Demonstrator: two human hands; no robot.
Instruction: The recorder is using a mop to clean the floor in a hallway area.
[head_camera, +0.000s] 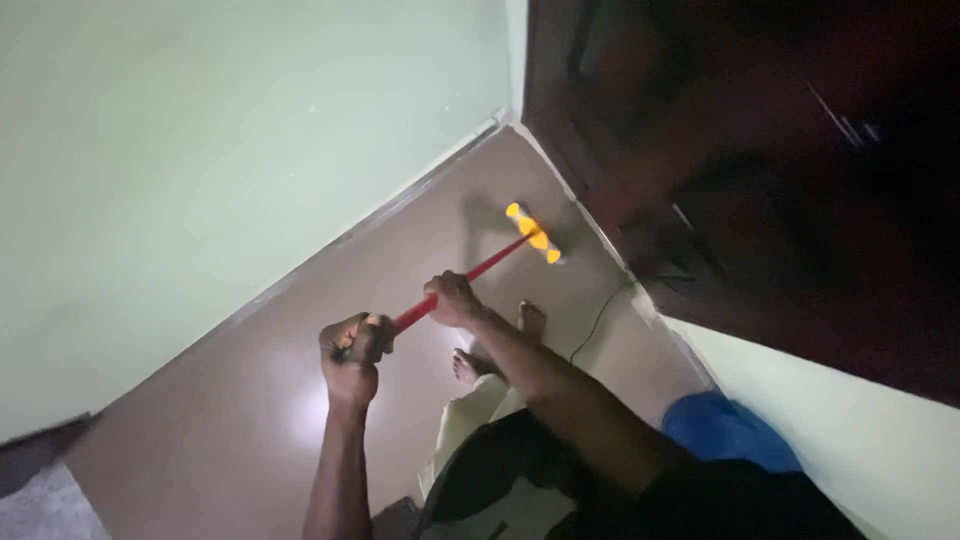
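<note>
I hold a long-handled floor brush with a red handle and a yellow head. My left hand grips the near end of the handle. My right hand grips the handle further down, closer to the head. The yellow head rests on the brown floor near the corner where a pale green wall meets a dark wooden door. My bare feet stand on the floor just under the handle.
A pale green wall runs along the left. A dark wooden door fills the upper right. A thin black cable lies on the floor by the door. A blue object sits at the right wall.
</note>
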